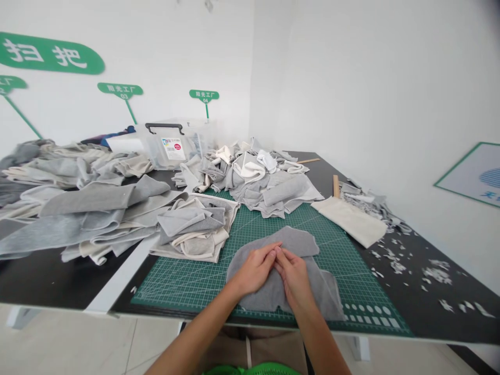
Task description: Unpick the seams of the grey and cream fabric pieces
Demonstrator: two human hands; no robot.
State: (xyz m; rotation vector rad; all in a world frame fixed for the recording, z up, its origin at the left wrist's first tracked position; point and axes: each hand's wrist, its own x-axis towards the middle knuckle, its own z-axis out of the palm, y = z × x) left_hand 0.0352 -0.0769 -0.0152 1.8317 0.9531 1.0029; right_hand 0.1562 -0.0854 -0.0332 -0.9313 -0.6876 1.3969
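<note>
A grey cloth piece (308, 242) with curved edges lies on the green cutting mat (183, 286) near the table's front edge. Both hands are over its middle with their fingertips meeting. My left hand (258, 265) comes in from the left, its fingers pressed together and pointing right. From the right, my right hand (292, 268) leans against it, fingers also together. Whether anything small sits between the fingertips is hidden.
Heaps of grey and cream cloth (258, 177) stand behind the mat, with more cloth (89, 208) at left. A clear plastic box (172, 146) is at the back. A folded cream cloth (351, 221) and scattered scraps (437, 275) lie at right.
</note>
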